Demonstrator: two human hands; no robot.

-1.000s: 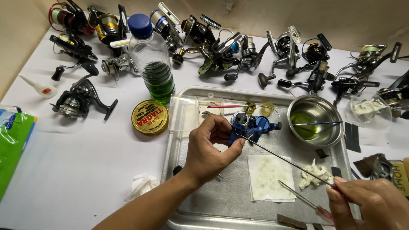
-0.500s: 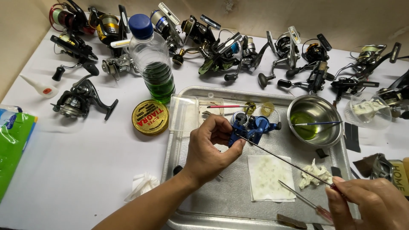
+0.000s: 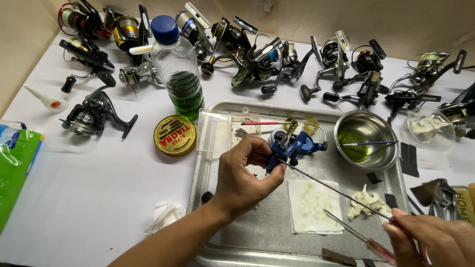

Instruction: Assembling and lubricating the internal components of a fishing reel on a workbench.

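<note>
Hands unmoved, left hand (image 3: pixel 245 175) still gripping blue reel part (image 3: pixel 292 147), right hand (image 3: pixel 435 242) steady.

Left of the shallow metal tray (image 3: pixel 217 111) stands a clear plastic bottle (image 3: pixel 179 69) holding green liquid, with a round gold tin (image 3: pixel 174 135) just beside the tray; inside its right end sits a steel bowl (image 3: pixel 367 129); beyond it, black fishing reels (image 3: pixel 257 62) crowd the white tabletop (image 3: pixel 89 198)
</note>
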